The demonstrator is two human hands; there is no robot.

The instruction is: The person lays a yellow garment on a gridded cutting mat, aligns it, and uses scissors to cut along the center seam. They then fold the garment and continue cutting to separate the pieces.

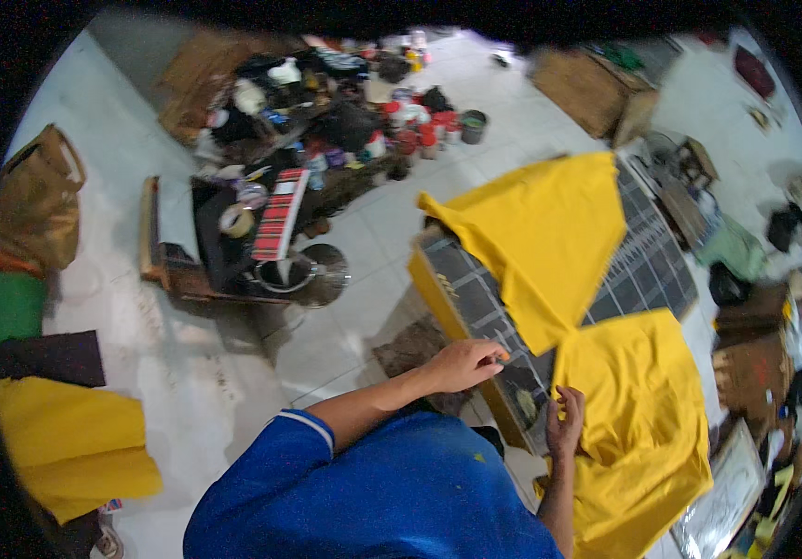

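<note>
A yellow sheet of cloth or leather lies across a low table with a dark, grid-lined top. A second yellow expanse spreads over the near right part and hangs past the edge; the two meet at a narrow point, and I cannot tell if they are one piece. My left hand is closed over the table's near left edge, a small orange and dark thing at its fingertips, too small to name. Beside the near yellow sheet, my right hand has its fingers curled; what they hold, if anything, is hidden.
Left of the table stands a cluttered bench with a tape roll and a red striped box. Cans and a dark bucket stand farther back. More yellow material lies far left. Cardboard boxes and bags crowd the right.
</note>
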